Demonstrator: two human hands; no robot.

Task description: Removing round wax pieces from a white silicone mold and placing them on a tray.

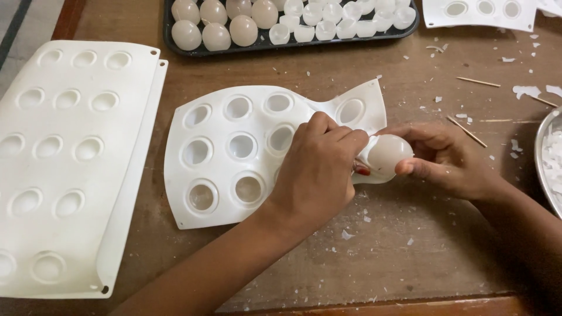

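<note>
**Two hands on one corner of a white mould**

Three white cavity moulds are counted in full or in part. One bent mould (234,158) lies in the middle of the worktop (410,246), one large flat mould (70,158) is laid at the left, seemingly stacked on a second sheet, and the edge of another (480,11) is seen at the top right. On the bent mould ten round cavities are visible; any others are hidden by the hands.

A dark tray (293,40) is set at the top edge. Seven pale egg-shaped pieces (216,36) are counted on its left part, some cut off by the frame, and a cluster of small translucent cups (328,26) fills its right part; their number cannot be told exactly. Four thin wooden sticks (466,131) are scattered at the right, among white flakes (527,90). The rim of a metal bowl (541,169) is seen at the far right edge.

The right corner of the bent mould is lifted and pushed inside out, so that a rounded bulge (387,153) is formed. This bulge is held between both hands. The left hand (319,172) is closed over the mould's edge just left of the bulge, its fingers curled tight. The right hand (448,161) is pinched on the bulge from the right, thumb below and fingers above. The two hands are close together, nearly touching.
</note>
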